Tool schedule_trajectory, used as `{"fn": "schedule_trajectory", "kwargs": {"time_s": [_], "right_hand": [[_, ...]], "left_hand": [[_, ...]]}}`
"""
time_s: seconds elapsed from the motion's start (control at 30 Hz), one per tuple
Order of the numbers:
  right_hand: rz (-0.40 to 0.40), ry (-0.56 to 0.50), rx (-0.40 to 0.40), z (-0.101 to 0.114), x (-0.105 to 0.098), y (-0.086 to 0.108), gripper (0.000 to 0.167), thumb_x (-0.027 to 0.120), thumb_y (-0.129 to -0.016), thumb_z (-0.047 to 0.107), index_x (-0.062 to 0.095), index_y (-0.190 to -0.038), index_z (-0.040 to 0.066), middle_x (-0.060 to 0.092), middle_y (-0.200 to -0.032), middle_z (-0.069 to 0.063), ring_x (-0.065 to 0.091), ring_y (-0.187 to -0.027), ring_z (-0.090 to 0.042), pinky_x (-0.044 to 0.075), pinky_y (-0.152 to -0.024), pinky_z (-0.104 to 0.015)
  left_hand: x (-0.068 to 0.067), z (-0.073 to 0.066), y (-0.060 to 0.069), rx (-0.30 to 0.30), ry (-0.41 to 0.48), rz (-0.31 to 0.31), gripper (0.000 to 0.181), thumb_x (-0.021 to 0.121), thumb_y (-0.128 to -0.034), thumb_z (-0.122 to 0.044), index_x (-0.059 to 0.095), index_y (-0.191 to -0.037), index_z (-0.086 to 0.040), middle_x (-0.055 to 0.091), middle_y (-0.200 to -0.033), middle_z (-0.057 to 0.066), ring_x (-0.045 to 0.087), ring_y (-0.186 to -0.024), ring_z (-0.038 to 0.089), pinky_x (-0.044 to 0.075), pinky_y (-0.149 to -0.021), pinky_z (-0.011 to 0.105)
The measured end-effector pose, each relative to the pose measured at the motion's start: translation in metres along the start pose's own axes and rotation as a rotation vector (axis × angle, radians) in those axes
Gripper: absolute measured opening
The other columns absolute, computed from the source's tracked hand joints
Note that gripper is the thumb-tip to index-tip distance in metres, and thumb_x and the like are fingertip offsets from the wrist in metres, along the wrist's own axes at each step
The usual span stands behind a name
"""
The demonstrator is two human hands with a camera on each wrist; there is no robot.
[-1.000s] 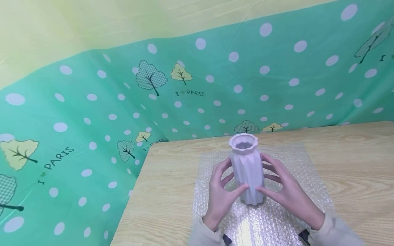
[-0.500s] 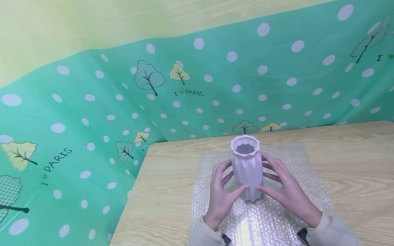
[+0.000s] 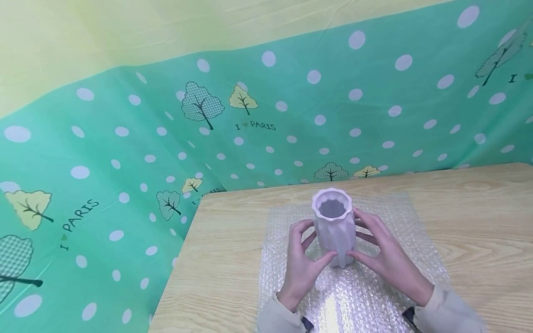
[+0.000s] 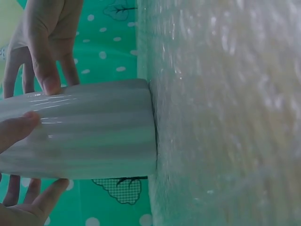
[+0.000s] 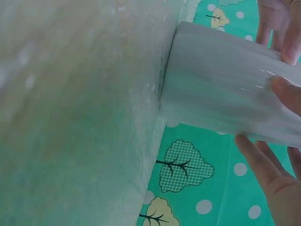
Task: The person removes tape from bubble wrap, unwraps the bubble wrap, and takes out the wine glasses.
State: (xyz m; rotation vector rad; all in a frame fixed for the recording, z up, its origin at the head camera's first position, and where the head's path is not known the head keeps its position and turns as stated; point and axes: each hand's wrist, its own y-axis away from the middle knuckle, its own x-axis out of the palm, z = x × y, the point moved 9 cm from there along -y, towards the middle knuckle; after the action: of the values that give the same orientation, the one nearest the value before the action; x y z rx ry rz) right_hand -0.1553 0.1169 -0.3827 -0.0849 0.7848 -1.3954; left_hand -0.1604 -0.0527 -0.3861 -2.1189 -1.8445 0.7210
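A pale, fluted vase with a scalloped rim stands on a sheet of bubble wrap, its open mouth facing up toward the head camera. My left hand holds it from the left, thumb on the near side and fingers round the flank. From the right, my right hand grips it the same way, the two thumbs close together. In the left wrist view the vase's base meets the bubble wrap along its edge. The right wrist view also shows the base at the wrap. The far side of the vase is hidden.
The bubble wrap lies on a light wooden table, which extends to both sides. Behind and to the left hangs a green cloth with white dots and printed trees.
The vase's rim has come down toward me and its base has shifted slightly away, so more of the mouth shows. Both hands have kept their hold with little movement.
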Motion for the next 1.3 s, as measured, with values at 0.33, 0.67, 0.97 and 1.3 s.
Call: {"fn": "schedule_trajectory", "kwargs": {"time_s": [0.33, 0.67, 0.97, 1.3], "right_hand": [[0.021, -0.023, -0.003, -0.006, -0.001, 0.000, 0.101, 0.087, -0.063, -0.009, 0.040, -0.149, 0.014, 0.046, -0.140, -0.008, 0.041, -0.127, 0.006, 0.052, -0.095, -0.018], [0.044, -0.010, 0.011, -0.007, 0.001, 0.000, 0.099, 0.087, -0.065, -0.006, 0.038, -0.150, 0.013, 0.046, -0.140, -0.010, 0.039, -0.127, 0.009, 0.047, -0.098, -0.013], [0.134, 0.049, 0.033, -0.013, 0.007, 0.001, 0.095, 0.086, -0.072, 0.004, 0.035, -0.151, 0.016, 0.045, -0.142, -0.008, 0.049, -0.127, -0.015, 0.057, -0.094, -0.035], [0.217, 0.098, 0.048, -0.016, 0.009, 0.007, 0.095, 0.085, -0.078, 0.027, 0.028, -0.154, 0.021, 0.042, -0.145, -0.012, 0.050, -0.127, -0.039, 0.050, -0.093, -0.065]], "left_hand": [[-0.003, 0.001, -0.001, 0.011, -0.039, 0.056, 0.073, 0.082, -0.0774, -0.005, 0.042, -0.138, -0.011, 0.046, -0.137, 0.007, 0.047, -0.131, 0.025, 0.050, -0.105, 0.035], [-0.004, -0.001, -0.001, 0.063, -0.079, 0.080, 0.070, 0.080, -0.0783, -0.001, 0.043, -0.137, -0.008, 0.047, -0.134, 0.010, 0.050, -0.127, 0.024, 0.054, -0.100, 0.034], [-0.010, 0.006, -0.002, 0.014, -0.095, 0.113, 0.074, 0.082, -0.0758, -0.001, 0.042, -0.138, -0.010, 0.045, -0.137, 0.008, 0.049, -0.127, 0.024, 0.055, -0.098, 0.038], [-0.014, 0.016, 0.002, -0.080, -0.327, 0.186, 0.082, 0.085, -0.0756, -0.016, 0.038, -0.142, -0.011, 0.041, -0.143, 0.001, 0.048, -0.127, 0.019, 0.051, -0.103, 0.038]]}}
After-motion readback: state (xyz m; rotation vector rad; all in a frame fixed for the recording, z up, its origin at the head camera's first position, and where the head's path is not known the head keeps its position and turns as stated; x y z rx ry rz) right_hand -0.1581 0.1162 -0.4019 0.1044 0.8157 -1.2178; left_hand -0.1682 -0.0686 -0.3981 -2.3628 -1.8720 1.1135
